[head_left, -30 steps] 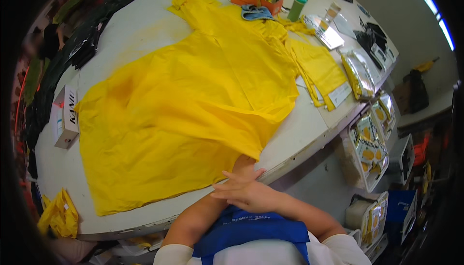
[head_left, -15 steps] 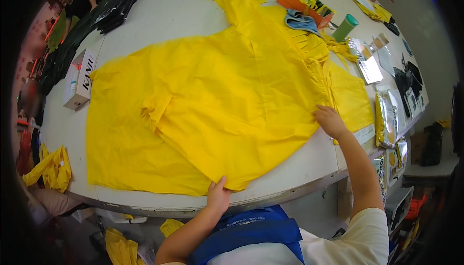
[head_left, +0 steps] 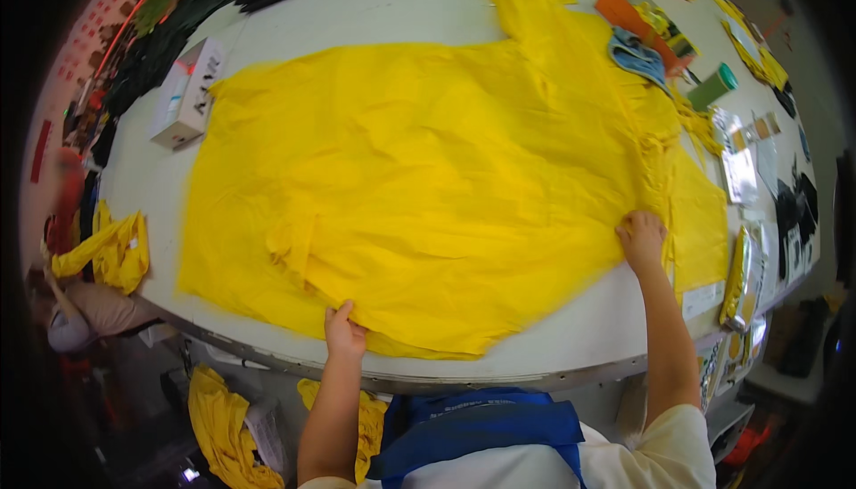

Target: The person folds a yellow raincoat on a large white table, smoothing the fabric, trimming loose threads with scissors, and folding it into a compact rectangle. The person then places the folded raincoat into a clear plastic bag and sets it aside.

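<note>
A large yellow garment (head_left: 446,186) lies spread flat over a white table (head_left: 571,346). My left hand (head_left: 344,332) rests on its near edge, fingers curled over the yellow fabric, close to a folded-over flap. My right hand (head_left: 640,239) presses on the garment's right edge, next to a stack of folded yellow pieces (head_left: 695,213). Both forearms come up from below the table's front edge.
A white box (head_left: 189,92) sits at the garment's far left corner. An orange tray (head_left: 637,21), blue cloth (head_left: 635,52), green cup (head_left: 713,88) and clear packets (head_left: 740,168) lie at the right. Dark clothes (head_left: 205,8) pile at the back left. Yellow garments (head_left: 107,248) hang below left.
Both hands were together at the table's near edge; they have spread apart, the left to the garment's near edge, the right to its right edge. The fabric lies flatter and wider.
</note>
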Motion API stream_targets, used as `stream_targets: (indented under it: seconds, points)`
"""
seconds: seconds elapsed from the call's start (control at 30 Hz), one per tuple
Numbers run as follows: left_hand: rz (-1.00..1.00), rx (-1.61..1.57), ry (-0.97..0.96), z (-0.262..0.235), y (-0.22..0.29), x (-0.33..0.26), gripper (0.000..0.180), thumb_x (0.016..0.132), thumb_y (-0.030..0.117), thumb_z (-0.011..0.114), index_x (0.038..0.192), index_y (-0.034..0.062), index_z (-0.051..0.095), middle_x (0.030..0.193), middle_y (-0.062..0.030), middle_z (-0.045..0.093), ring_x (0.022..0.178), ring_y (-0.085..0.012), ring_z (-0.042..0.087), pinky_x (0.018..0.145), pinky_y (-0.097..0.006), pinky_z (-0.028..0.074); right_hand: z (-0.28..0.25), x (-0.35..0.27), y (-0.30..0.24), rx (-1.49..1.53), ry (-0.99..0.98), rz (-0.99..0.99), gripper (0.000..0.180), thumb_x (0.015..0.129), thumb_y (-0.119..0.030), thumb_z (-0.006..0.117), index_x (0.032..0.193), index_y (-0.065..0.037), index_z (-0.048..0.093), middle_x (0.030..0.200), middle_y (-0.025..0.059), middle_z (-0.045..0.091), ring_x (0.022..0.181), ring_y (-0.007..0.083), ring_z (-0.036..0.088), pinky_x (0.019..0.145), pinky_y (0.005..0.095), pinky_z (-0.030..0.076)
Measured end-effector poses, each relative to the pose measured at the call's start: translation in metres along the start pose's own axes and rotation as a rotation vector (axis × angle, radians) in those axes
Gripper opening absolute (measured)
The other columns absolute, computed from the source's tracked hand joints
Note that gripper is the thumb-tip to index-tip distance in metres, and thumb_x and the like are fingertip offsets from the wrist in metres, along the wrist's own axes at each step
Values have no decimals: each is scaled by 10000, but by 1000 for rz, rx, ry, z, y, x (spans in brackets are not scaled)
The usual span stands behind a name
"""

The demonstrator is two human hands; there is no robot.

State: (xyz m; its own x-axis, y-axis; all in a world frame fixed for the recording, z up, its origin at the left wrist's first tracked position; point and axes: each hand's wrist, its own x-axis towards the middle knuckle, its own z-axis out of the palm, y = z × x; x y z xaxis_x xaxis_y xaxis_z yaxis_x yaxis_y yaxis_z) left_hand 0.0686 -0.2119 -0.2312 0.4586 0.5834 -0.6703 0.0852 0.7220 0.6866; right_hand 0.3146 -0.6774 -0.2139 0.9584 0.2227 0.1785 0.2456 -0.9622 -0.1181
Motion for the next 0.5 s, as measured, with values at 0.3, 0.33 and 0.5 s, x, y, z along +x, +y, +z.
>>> stream_targets:
  seconds: [0.3, 0.33, 0.5]
  points:
    - [320, -182, -95, -4, 72, 42, 484, 848, -39, 553, 1277, 84, 364, 1212, -99, 509, 1087, -233, 528, 892, -369, 463, -10, -96, -208, 295, -409, -562, 553, 755, -259, 672, 1245, -60, 510, 1336, 207, 425, 1238, 392, 377, 1033, 518, 274]
    - [320, -152, -150, 6, 76, 28, 488, 843, -50, 547, 1277, 80, 365, 1208, -96, 511, 1085, -227, 529, 891, -357, 462, -18, -95, -213, 316, -419, -514, 544, 761, -259, 669, 1240, -54, 511, 1317, 209, 445, 1224, 386, 399, 1025, 506, 300]
    - [296, -32, -402, 37, 93, -33, 473, 815, -91, 526, 1256, 38, 411, 1153, -77, 547, 1074, -170, 534, 902, -295, 447, -64, -51, -344, 1677, -895, 199, 292, 907, -215, 572, 1140, -39, 553, 1070, 106, 598, 860, 182, 582, 750, 265, 453]
